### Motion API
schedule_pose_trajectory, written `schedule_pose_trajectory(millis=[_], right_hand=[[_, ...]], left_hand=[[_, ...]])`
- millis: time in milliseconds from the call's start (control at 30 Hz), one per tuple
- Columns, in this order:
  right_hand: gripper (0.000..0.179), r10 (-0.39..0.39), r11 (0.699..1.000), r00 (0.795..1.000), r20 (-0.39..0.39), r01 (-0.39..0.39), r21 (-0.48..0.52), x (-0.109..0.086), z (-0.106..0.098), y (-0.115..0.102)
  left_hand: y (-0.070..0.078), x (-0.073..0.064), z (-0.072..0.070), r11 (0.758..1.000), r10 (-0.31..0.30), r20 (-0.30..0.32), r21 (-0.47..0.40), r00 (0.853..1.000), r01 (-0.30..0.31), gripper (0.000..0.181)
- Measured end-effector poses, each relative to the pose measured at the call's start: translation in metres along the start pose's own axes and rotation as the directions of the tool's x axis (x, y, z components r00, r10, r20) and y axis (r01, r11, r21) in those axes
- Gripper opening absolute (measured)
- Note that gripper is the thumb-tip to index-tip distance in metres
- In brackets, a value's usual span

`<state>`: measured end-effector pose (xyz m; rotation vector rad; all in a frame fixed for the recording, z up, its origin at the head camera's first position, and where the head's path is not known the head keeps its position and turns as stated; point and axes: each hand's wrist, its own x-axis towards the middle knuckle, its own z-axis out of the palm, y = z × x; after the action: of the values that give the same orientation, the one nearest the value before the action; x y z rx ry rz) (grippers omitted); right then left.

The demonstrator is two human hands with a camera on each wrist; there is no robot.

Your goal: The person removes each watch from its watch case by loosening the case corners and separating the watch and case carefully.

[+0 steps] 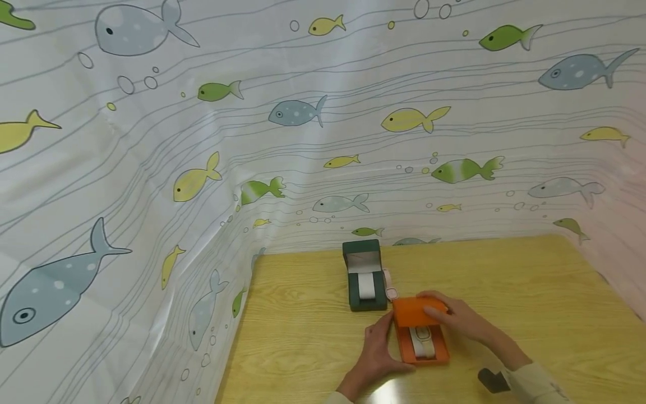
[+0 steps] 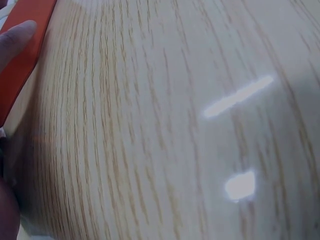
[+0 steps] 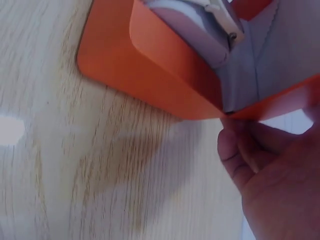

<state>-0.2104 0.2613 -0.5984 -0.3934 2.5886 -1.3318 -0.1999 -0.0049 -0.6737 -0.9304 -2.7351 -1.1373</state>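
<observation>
An orange watch box (image 1: 441, 347) stands on the wooden table with its lid (image 1: 410, 310) partly raised. Inside, a watch with a pale strap (image 1: 423, 333) is wrapped round a white cushion. My left hand (image 1: 375, 354) holds the box at its left side, its thumb by the front edge; the left wrist view shows that thumb (image 2: 17, 40) on the orange wall. With my right hand (image 1: 463, 320) I grip the lid at its right side. In the right wrist view its curled fingers (image 3: 240, 150) are at the hinge corner, and part of the hand is cut off.
Behind and to the left, a dark green watch box (image 1: 368, 306) stands open with a white cushion (image 1: 366, 286) in it. A pink watch (image 1: 392, 292) lies between the two boxes. Fish-patterned sheeting (image 1: 303, 168) walls the table (image 1: 292, 342) at the back and sides.
</observation>
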Motion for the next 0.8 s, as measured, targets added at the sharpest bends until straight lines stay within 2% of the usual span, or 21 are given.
schedule_pose_trajectory(millis=[233,467,633,800], right_hand=[[0.044,0.109,0.988,0.994,-0.008,-0.107,0.107,0.004,0.001,-0.012],[0.045,0.086,0.985,0.995,-0.048,-0.078,0.157,0.003,0.004,-0.019],[0.057,0.136,0.98,0.987,-0.089,-0.12,0.16,0.003,0.005,-0.023],[0.075,0.169,0.978,0.984,-0.064,-0.159,0.138,0.0,0.006,-0.023]], left_hand=[[0.0,-0.001,0.0,1.0,-0.015,0.008,0.024,1.0,0.015,0.129],[-0.001,-0.001,0.0,0.998,-0.009,0.013,0.057,1.0,0.009,0.131],[-0.002,0.0,0.0,0.997,0.006,-0.005,0.077,1.0,-0.005,0.131],[-0.001,0.0,-0.001,0.997,0.001,0.014,0.08,1.0,-0.002,0.131]])
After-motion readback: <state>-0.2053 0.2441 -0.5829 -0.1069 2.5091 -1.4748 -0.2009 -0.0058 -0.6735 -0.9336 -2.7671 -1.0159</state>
